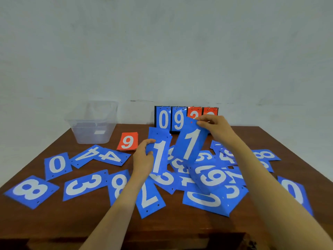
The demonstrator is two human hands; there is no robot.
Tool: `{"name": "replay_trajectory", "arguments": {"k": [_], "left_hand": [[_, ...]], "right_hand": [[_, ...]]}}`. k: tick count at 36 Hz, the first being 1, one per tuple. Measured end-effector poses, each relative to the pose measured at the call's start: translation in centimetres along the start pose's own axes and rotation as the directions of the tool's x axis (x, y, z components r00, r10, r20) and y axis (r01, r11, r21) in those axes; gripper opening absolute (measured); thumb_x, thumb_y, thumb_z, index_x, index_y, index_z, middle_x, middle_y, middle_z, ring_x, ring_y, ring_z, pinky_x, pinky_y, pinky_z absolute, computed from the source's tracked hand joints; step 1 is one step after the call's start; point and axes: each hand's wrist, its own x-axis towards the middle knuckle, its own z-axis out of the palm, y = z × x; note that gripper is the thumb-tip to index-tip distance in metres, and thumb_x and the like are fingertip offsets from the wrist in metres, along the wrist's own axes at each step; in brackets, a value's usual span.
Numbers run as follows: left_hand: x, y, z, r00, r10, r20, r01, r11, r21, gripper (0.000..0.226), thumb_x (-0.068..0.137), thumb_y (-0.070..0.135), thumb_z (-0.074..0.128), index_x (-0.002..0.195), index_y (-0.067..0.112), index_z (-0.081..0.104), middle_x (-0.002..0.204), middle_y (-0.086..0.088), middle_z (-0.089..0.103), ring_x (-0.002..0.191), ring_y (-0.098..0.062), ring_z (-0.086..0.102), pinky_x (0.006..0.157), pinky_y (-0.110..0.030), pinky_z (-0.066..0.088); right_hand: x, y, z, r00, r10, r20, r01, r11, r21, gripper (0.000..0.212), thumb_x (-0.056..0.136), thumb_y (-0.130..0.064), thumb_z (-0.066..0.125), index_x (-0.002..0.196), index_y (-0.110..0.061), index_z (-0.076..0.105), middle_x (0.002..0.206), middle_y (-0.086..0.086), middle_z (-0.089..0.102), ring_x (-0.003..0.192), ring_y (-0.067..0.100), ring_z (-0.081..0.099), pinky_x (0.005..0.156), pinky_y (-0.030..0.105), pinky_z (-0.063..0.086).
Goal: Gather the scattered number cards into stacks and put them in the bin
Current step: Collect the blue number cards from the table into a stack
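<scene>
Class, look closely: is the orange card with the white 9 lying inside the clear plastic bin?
No, the orange card with the white 9 lies on the brown wooden table, beside the clear plastic bin.

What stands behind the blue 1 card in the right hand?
A black flip scoreboard showing blue 0 and 9; the card and right hand cover most of its two orange digits.

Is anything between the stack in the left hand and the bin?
Nothing tall. Only the orange 9 pile lies flat on the table between the blue stack in the left hand and the clear bin; carried above it, the way looks open.
</scene>
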Motion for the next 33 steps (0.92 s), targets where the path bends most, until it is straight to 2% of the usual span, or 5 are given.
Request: {"name": "replay_trajectory", "arguments": {"k": [5, 10, 17, 25, 33], "left_hand": [[-1.2, 1.5, 0.3, 0.998, -0.044, 0.048, 0.050, 0.991, -0.125, 0.040, 0.091, -0.009, 0.042, 0.110, 0.021, 0.059, 0.105, 0.020, 0.056, 0.066, 0.001, 0.049, 0.055, -0.007, 0.042], [-2.3, 2.7, 0.9, 0.983, -0.105, 0.148, 0.146, 0.943, -0.300, 0.020, 0.092, 0.007, 0.057, 0.105, 0.022, 0.064, 0.113, 0.009, 0.061, 0.102, -0.007, 0.061, 0.085, -0.029, 0.054], [-3.1, 3.2, 1.2, 0.973, -0.089, 0.214, 0.179, 0.872, -0.455, 0.024, 0.090, 0.001, 0.058, 0.110, 0.015, 0.060, 0.114, 0.007, 0.062, 0.096, -0.007, 0.067, 0.071, -0.025, 0.058], [-2.1, 1.8, 0.8, 0.967, -0.125, 0.222, 0.213, 0.875, -0.435, 0.023, 0.092, 0.002, 0.055, 0.110, 0.016, 0.059, 0.117, 0.005, 0.061, 0.101, -0.010, 0.066, 0.071, -0.027, 0.059], [0.7, -1.0, 1.1, 0.980, -0.146, 0.136, 0.172, 0.963, -0.205, 0.021, 0.092, 0.006, 0.057, 0.110, 0.016, 0.061, 0.102, 0.021, 0.054, 0.086, 0.014, 0.052, 0.063, -0.001, 0.045]], "right_hand": [[-1.3, -0.8, 0.9, 0.994, -0.004, 0.109, 0.000, 0.999, 0.039, 0.012, 0.092, -0.016, 0.059, 0.101, -0.014, 0.066, 0.096, -0.002, 0.066, 0.087, 0.010, 0.064, 0.068, 0.015, 0.054], [-1.5, -0.1, 3.4, 0.992, -0.058, 0.108, 0.067, 0.994, -0.081, 0.004, 0.087, -0.016, 0.066, 0.091, -0.017, 0.066, 0.089, -0.004, 0.065, 0.089, 0.017, 0.063, 0.081, 0.028, 0.054], [-1.0, 0.6, 7.0, 0.986, -0.149, -0.078, 0.142, 0.986, -0.089, 0.007, 0.082, -0.019, 0.072, 0.080, -0.017, 0.065, 0.077, -0.007, 0.061, 0.071, 0.005, 0.054, 0.063, 0.010, 0.043], [0.2, 2.7, 8.2, 0.993, -0.104, -0.052, 0.101, 0.993, -0.069, 0.028, 0.084, -0.025, 0.070, 0.109, -0.015, 0.062, 0.100, -0.006, 0.052, 0.088, 0.004, 0.050, 0.070, 0.006, 0.041], [2.9, 5.4, 10.6, 0.999, -0.048, 0.011, 0.049, 0.998, -0.047, 0.011, 0.090, -0.023, 0.063, 0.096, -0.014, 0.066, 0.091, -0.001, 0.064, 0.082, 0.008, 0.058, 0.069, 0.016, 0.048]]}}
